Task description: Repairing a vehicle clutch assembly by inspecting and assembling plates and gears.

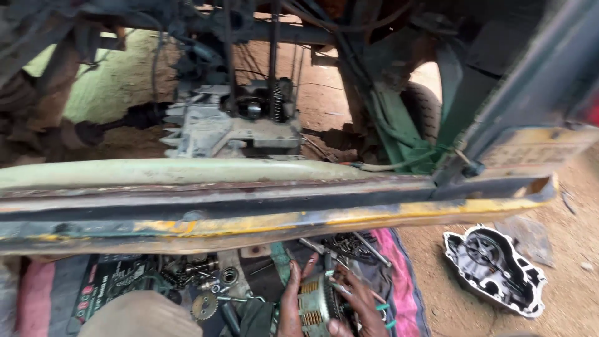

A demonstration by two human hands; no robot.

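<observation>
Head view, looking down past a vehicle's rear edge to the ground. Clutch pack [315,306], a round ribbed drum with stacked plates showing at its edge, sits at bottom centre, held between both hands just above a pink cloth [409,293].

Left hand [290,302]: fingers extended along the drum's left side, palm against it, bracing rather than pinching. Right hand [362,306]: fingers curled over the drum's right rim, thumb low near the front face; green bands show on 2 fingers. Both hands are closed around the drum from opposite sides, which probably keeps the loose plates from sliding out of the stack.

Just left of the drum: a small toothed gear [204,306], a bearing ring [229,275], springs and small fittings, all lying on a dark printed mat [106,281]. Laid on cloth and mat, presumably to keep them out of the dirt. Behind the hands, long metal tools [368,246] lie across the cloth, within reach.

Right, well apart on bare sandy ground: an engine side cover [493,268], inner face up.

Across mid-frame: a worn yellow and dark bumper rail [281,218]. Beyond it, the engine block [231,125] hangs under the vehicle with cables above. A tyre [424,109] is partly visible at right.
</observation>
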